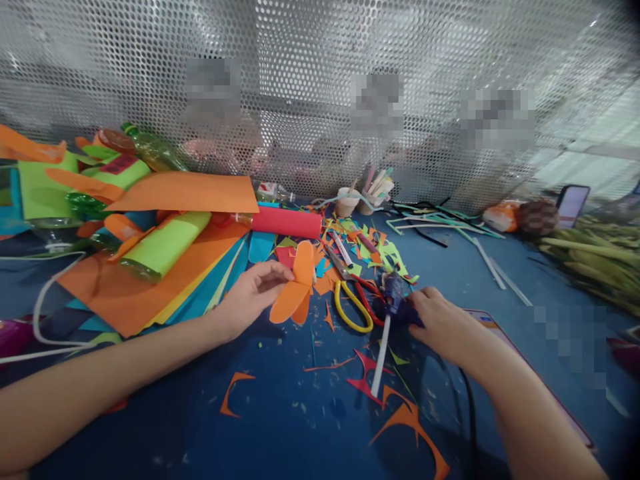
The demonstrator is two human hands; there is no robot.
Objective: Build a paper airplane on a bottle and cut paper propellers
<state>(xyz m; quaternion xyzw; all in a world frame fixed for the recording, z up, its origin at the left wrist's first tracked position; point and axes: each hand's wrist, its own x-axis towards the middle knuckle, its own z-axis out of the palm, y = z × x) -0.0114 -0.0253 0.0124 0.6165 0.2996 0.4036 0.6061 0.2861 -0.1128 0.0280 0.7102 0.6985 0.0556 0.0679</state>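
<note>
Between the fingertips of my left hand (265, 293) is an orange paper cutout (301, 280) with several rounded lobes, held upright over the table. My right hand (443, 317) is closed round the handle of a dark blue glue gun (393, 293), whose nozzle faces away from me. A white glue stick (381, 357) sticks out of the gun's rear toward me. Just left of the gun lie scissors (354, 307) with one yellow and one red handle loop. Pink and orange paper scraps (407, 420) lie below the glue stick.
Coloured paper sheets (150, 267) and paper-wrapped bottles (170, 247) crowd the left side. Two cups (347, 202) stand by the perforated metal screen (310, 87). A phone (573, 203) leans at the back right. A black cord (471, 407) runs under my right arm.
</note>
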